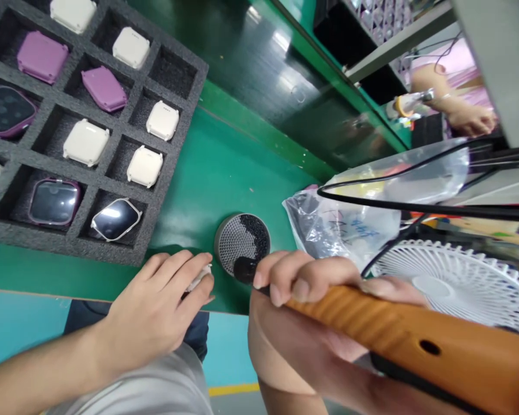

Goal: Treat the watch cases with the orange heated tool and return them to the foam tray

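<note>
My left hand (158,300) is closed around a small whitish watch case (200,278) at the bench edge, mostly hidden under the fingers. My right hand (311,282) grips an orange electric screwdriver (384,320) with a ribbed handle. Its black nose (244,269) is over the near rim of a round grey dish (236,239). That dish has a dimpled surface with many tiny black pieces, seemingly screws, on its right side. A dark foam tray (149,227) at the left holds several white and purple watch cases (86,142) in its compartments, some showing dark glass.
On the right lie a clear plastic bag (350,225) and a white round fan grille (454,282). A black cable (393,202) loops above the bag. Beyond the green bench (216,167) runs a dark glossy strip (285,86). Another person's hand (471,118) is at upper right.
</note>
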`<state>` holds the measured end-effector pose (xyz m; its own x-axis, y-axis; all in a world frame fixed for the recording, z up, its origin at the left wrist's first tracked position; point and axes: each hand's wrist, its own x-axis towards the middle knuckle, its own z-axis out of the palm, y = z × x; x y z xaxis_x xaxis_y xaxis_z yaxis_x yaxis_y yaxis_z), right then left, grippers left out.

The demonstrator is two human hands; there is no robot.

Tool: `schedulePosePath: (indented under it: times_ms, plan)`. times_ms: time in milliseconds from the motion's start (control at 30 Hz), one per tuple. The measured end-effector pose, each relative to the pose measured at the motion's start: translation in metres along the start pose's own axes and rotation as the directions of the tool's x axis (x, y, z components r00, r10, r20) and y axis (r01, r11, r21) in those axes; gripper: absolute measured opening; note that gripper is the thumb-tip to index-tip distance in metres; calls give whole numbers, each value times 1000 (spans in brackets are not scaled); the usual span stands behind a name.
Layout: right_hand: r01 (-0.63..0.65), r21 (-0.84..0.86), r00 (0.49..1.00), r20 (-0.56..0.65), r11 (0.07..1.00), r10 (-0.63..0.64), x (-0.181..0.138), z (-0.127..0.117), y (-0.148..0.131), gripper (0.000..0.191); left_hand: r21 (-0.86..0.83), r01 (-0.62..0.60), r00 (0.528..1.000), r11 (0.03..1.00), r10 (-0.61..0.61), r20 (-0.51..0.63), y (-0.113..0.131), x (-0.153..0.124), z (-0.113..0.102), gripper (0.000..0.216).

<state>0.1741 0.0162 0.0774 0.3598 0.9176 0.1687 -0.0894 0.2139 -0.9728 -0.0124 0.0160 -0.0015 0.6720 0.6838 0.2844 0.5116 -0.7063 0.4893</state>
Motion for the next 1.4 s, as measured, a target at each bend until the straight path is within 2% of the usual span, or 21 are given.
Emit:
schedulePosePath:
  times_ms: [133, 267, 367, 500, 733, 867, 1000, 1133, 1200, 1333, 1400]
  plan:
    - [58, 18, 996, -67, 998, -57, 9, 1, 8, 48, 17, -23, 1000, 1000, 22, 16, 1, -1, 2, 28]
    - [87, 12, 994, -68, 996, -86, 13, 7, 16, 63, 75, 24, 1000, 997, -24, -6, 2, 2, 3, 29]
    - [101, 8, 994, -50, 995, -100, 15, 7, 18, 66, 30, -12, 999, 999, 10, 47, 1, 2, 1, 26]
    - [111, 3, 993, -38, 994, -111, 14, 5, 19, 63, -12, -35, 995, 999, 36, 95, -1, -2, 0, 29]
    - [89, -13, 995, -46, 996, -89, 14, 5, 21, 56, -18, -11, 997, 1000, 12, 71, -2, -5, 2, 24]
    - [113, -6, 993, -27, 994, -113, 14, 3, 18, 49, -8, -28, 997, 1000, 28, 71, -3, -3, 1, 30]
    - [38, -49, 998, -53, 998, -40, 6, 1, 6, 43, -28, -38, 997, 999, 40, 65, -3, -2, 0, 33]
    - [177, -93, 979, -82, 980, -185, -5, 3, 0, 24, -36, -23, 999, 999, 24, 30, -3, -1, 1, 29]
    - [191, -97, 979, -53, 977, -196, -9, 2, 1, 20, -40, -19, 999, 999, 20, 32, -3, -1, 2, 28]
    - [75, -163, 997, 32, 984, -71, -13, -5, 6, 22, -50, -11, 999, 999, 13, 47, -2, -1, 2, 28]
    - [115, -146, 991, 81, 983, -104, -14, -8, 11, 26, -53, -11, 999, 999, 13, 49, -2, 0, 2, 28]
